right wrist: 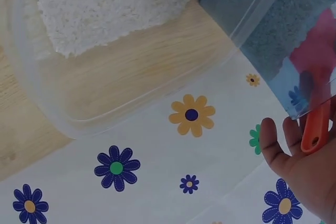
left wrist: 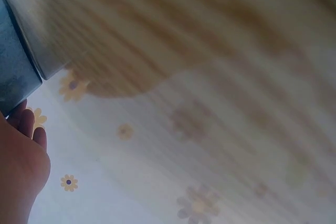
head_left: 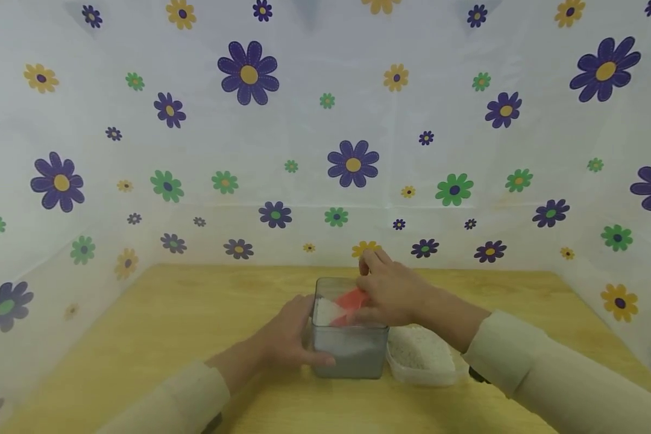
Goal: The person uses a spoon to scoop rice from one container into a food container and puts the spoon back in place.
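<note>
Flowered sheeting [head_left: 304,132] backs the wooden tabletop [head_left: 222,295]; the left hand [head_left: 289,334] grips the bin [head_left: 352,357], the right hand [head_left: 393,294] the scoop [head_left: 351,299], likely light, stiff, best held by its handle [right wrist: 314,132].

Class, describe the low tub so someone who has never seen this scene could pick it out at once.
On the wooden table, find the tall grey see-through box at lower centre in the head view. Just right of it sits the tub, holding white rice. Unlike the box, it is low and colourless.
</note>
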